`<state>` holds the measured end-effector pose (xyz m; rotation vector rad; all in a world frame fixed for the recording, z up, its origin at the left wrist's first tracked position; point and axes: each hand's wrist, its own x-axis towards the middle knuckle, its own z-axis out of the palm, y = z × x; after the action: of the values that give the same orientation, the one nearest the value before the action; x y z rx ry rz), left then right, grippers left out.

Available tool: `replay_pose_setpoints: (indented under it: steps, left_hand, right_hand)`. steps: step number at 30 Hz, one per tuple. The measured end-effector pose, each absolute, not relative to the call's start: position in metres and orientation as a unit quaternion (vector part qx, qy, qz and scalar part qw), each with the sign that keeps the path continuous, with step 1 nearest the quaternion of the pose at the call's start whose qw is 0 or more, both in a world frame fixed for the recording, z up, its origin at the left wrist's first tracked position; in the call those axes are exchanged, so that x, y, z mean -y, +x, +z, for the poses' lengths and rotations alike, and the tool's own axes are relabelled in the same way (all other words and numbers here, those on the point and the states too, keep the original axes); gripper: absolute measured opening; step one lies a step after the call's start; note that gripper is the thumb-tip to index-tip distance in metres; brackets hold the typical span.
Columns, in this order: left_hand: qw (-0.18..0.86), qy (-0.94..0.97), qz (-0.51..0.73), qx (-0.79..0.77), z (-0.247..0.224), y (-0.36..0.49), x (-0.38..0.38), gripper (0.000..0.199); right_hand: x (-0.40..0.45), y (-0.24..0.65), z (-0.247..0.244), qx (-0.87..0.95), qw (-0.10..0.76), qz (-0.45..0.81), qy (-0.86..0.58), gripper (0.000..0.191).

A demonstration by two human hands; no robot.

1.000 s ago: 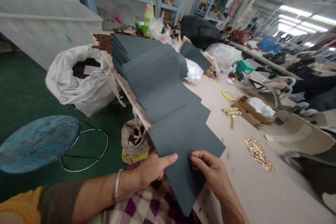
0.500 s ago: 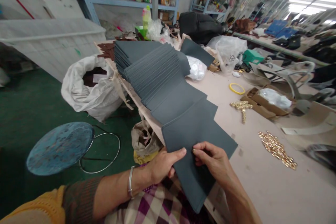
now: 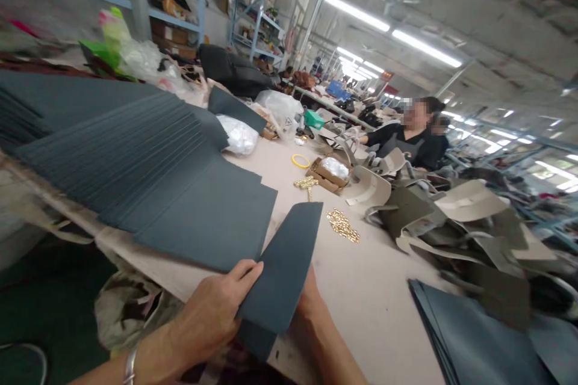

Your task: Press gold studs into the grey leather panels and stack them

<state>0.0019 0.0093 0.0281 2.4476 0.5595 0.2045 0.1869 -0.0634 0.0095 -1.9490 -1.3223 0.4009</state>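
Fingers: those of the left hand (image 3: 208, 307) were closed on the dark panel (image 3: 289, 261), thumb on its upper face; those of the right hand (image 3: 310, 298) were hidden behind it, so their grasp could not be told.
Cloth bag: the cloth bag (image 3: 124, 310) sat below the near edge of the counter (image 3: 383, 307), its mouth open.
Fanned stack: many dark sheets (image 3: 135, 144) overlapped along the counter's near edge, toward its left end.
Held panel: it was tilted up at the near edge, just beside the lowest sheet of the fan. Its long axis ran away from the left fingers, outward and rightward, and a darker part showed under its near end.
Nearer hand: the left touched its left side; the right was close behind its right side, contact unclear.
Yellow ring: the yellow ring (image 3: 301, 166) lay flat beyond the panel, near the gold cluster (image 3: 306, 183).
Cardboard box: the box (image 3: 329, 180) held a clear plastic bag (image 3: 335, 167).
Gold pieces: a loose heap (image 3: 343, 227) lay right of the panel's far end.
Co-worker: a person (image 3: 397, 147) in dark clothes was across the counter, behind pale curved pieces (image 3: 472, 200).
Other panels: dark panels (image 3: 478, 340) lay toward the counter's right side.
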Motion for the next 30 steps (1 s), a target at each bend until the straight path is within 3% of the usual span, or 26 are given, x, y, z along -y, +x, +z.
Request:
replay_pose_setpoints:
  steps: [3, 6, 11, 17, 21, 25, 30]
  left_hand:
    - [0.182, 0.963, -0.004, -0.201, 0.024, 0.019, 0.0, 0.076]
    - [0.126, 0.972, -0.036, -0.193, 0.02, 0.027, 0.004, 0.079]
    - [0.131, 0.976, 0.003, -0.173, 0.002, 0.023, -0.002, 0.075]
    - [0.145, 0.965, 0.16, -0.15, -0.061, 0.007, -0.015, 0.08]
    - [0.164, 0.959, 0.194, -0.123, -0.084, 0.002, -0.021, 0.081]
    - [0.163, 0.959, 0.186, -0.141, -0.081, 0.003, -0.017, 0.089]
    - [0.174, 0.964, 0.124, -0.161, -0.042, 0.011, -0.01, 0.084]
  right_hand:
    - [0.078, 0.209, 0.012, 0.506, 0.331, 0.144, -0.783, 0.021]
    - [0.095, 0.246, 0.021, 0.48, 0.278, 0.118, -0.824, 0.016]
    - [0.111, 0.32, 0.025, 0.359, 0.194, 0.022, -0.913, 0.035]
    - [0.096, 0.349, 0.018, 0.352, 0.095, 0.001, -0.931, 0.032]
    - [0.083, 0.349, 0.019, 0.338, 0.038, 0.002, -0.941, 0.031]
    - [0.071, 0.349, 0.02, 0.312, 0.025, 0.002, -0.95, 0.024]
    - [0.077, 0.351, 0.032, 0.302, 0.091, -0.016, -0.949, 0.022]
